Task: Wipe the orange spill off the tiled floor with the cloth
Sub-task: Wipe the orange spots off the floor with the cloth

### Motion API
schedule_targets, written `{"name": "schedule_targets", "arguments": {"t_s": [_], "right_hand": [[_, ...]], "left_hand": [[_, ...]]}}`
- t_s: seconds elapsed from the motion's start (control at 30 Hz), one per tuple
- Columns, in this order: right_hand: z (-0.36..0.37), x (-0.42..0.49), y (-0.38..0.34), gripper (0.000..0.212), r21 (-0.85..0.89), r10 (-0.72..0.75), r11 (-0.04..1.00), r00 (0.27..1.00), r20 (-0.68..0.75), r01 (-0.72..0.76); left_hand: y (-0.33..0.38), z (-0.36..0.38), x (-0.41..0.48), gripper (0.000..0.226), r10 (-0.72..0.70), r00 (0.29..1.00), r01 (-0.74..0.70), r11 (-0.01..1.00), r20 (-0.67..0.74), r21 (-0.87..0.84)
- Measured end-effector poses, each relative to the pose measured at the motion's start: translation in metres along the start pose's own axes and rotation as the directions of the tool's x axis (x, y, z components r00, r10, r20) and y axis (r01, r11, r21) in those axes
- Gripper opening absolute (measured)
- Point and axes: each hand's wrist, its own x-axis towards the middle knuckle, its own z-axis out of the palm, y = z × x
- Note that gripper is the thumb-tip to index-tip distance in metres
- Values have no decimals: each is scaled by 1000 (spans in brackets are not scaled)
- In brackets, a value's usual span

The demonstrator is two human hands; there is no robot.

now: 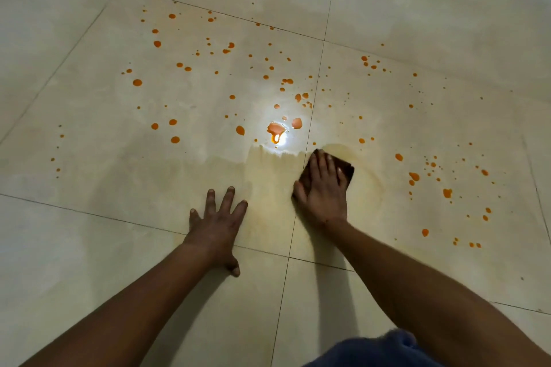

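tiled floor [89,262], orange spill [275,129] scattered | right hand [323,191] flat on cloth [348,170] | left hand [216,223] splayed on tile

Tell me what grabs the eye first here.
Orange drops spatter the tiles ahead and to the right, with the biggest puddle brightly lit at centre. Just below it, the right hand presses a dark cloth on a yellowish smear; the left hand lies flat beside it.

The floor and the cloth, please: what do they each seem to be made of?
Floor: likely glazed ceramic or polished stone tile, glossy; it mirrors a light and shows thin grout lines. Cloth: dark, seemingly soft fabric, mostly hidden under the right hand, so uncertain.
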Motion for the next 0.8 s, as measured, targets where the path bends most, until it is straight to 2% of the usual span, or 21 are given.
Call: {"name": "schedule_targets", "arguments": {"t_s": [0.07, 0.1, 0.17, 0.23, 0.27, 0.33, 0.4, 0.5, 0.53, 0.57, 0.63, 0.67, 0.7, 0.73, 0.8], "right_hand": [[-1, -46, 26, 75, -30, -124, 992, 991, 42, 125], [-3, -55, 43, 76, -44, -115, 992, 993, 38, 116], [-6, -35, 59, 78, -41, 37, 998, 999, 6, -37], [-6, 7, 36, 78, -8, 202, 979, 979, -33, -202], [-3, 21, 18, 78, -18, 186, 982, 982, -32, -187], [5, 19, -10, 77, -32, -29, 999, 999, -12, 29], [10, -23, -4, 77, -31, -264, 963, 962, 63, 266], [2, -73, 45, 79, -48, -400, 912, 909, 118, 407], [1, -62, 56, 79, -62, -393, 915, 914, 100, 400], [-1, -42, 55, 78, -71, -324, 941, 942, 82, 330], [-3, 15, 22, 76, -50, -87, 995, 996, -4, 87], [-3, 37, -1, 77, -30, -19, 999, 1000, -15, 19], [1, 49, -22, 78, -27, -38, 999, 999, -11, 38], [5, 48, -35, 79, -29, -137, 990, 990, 14, 137], [12, 13, -32, 79, -57, -414, 905, 904, 108, 422]], "left_hand": [[-1, 0, -1, 136, 2, 1000, -2, 1000, -3, 3], [0, 1, -1, 136, 3, 1000, -2, 1000, -6, 5], [1, 0, -1, 135, 0, 1000, 0, 1000, -10, -7], [1, 1, 0, 136, -6, 1000, 6, 1000, -8, -24], [1, 1, 1, 136, -4, 1000, 4, 1000, -13, -26], [-1, 4, 1, 136, 5, 1000, -6, 1000, -29, -26], [-4, 7, -2, 136, 11, 999, -13, 999, -49, -40], [-6, 8, -5, 136, 20, 997, -24, 999, -75, -45], [-5, 8, -5, 136, 23, 997, -27, 999, -77, -45], [-5, 8, -5, 137, 22, 997, -25, 999, -78, -48], [-7, 9, -4, 138, 19, 996, -24, 998, -85, -62], [-8, 10, -3, 138, 23, 995, -29, 998, -96, -60], [-10, 11, -2, 137, 28, 993, -34, 998, -111, -52], [-11, 11, -3, 137, 36, 992, -41, 998, -123, -43], [-13, 11, -7, 134, 45, 991, -50, 998, -129, -37]]}}
